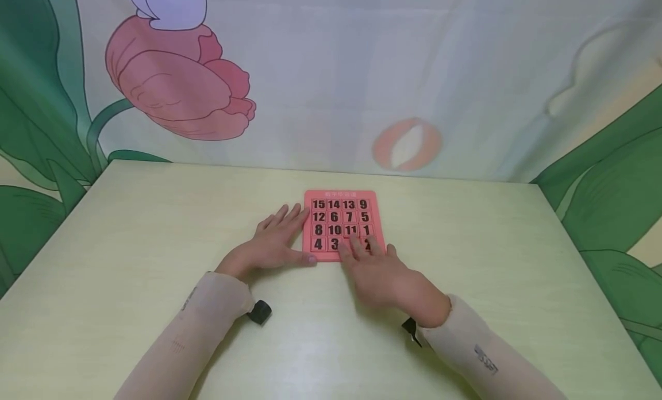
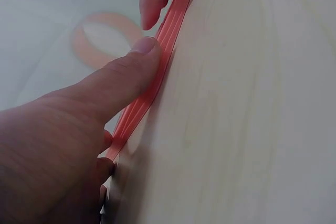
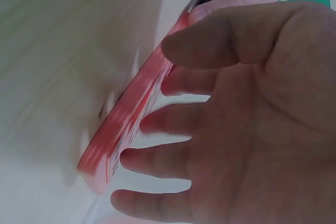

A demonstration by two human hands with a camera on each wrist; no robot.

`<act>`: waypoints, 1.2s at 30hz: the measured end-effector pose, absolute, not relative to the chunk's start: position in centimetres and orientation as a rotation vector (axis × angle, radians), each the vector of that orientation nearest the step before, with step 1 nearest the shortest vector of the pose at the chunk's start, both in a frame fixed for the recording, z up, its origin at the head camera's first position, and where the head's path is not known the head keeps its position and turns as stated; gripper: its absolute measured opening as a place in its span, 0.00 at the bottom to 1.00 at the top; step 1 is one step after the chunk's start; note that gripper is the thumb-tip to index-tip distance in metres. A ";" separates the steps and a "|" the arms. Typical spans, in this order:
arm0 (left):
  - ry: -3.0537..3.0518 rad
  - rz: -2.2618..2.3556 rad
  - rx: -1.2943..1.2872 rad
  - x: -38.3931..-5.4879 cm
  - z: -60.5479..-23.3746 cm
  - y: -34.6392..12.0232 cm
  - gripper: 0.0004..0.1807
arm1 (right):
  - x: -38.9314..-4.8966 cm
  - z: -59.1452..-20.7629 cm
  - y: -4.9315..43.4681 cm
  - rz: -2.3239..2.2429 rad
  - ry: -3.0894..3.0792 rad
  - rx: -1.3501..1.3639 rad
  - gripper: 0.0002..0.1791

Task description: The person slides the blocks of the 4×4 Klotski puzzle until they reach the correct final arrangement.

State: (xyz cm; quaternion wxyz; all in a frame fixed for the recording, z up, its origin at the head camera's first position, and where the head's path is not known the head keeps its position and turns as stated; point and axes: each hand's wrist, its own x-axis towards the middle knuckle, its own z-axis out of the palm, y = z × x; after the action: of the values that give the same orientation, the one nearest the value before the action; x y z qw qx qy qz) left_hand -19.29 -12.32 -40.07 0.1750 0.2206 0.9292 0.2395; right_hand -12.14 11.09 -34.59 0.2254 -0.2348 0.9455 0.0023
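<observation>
Pink no. puzzle point(image 1: 340, 223) lying flat on the pale tbl. point(image 1: 465, 233), top row 15-14-13-9; bottom row partly hidden from here, prob. a gap betw. 3 & 2.

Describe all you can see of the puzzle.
The puzzle is a flat, pink, plastic-looking frame lying on the table. Its tiles, numbered in black, form four rows, the top reading 15, 14, 13, 9. Pale lettering runs above. The left hand touches its left side; the right hand partly hides the bottom row.

Pale yellow-green, faintly wood-grained worktop point(image 1: 476, 245) lay flat. Directly on it: pinkish-red, near-square number puzzle point(image 1: 342, 223) with black-numbered tiles point(image 1: 334, 217), flat, near far side.
</observation>
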 end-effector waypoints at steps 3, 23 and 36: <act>2.632 0.676 0.620 -19.4 -40.1 -12.3 0.62 | -12.0 -34.5 11.0 -0.016 2.603 -0.603 0.36; 2.638 0.684 0.629 -19.5 -40.2 -12.4 0.62 | -11.4 -35.3 9.9 -0.107 2.581 -0.647 0.42; 2.629 0.683 0.625 -19.5 -40.2 -12.4 0.63 | -12.8 -34.7 11.4 -0.194 2.570 -0.687 0.43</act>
State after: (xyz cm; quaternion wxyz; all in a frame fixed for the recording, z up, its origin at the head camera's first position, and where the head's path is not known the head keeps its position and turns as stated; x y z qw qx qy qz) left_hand -19.47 -12.38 -40.21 0.1761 0.2206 0.9285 0.2413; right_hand -12.85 11.38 -34.68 0.2351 -0.2503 0.9365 -0.0706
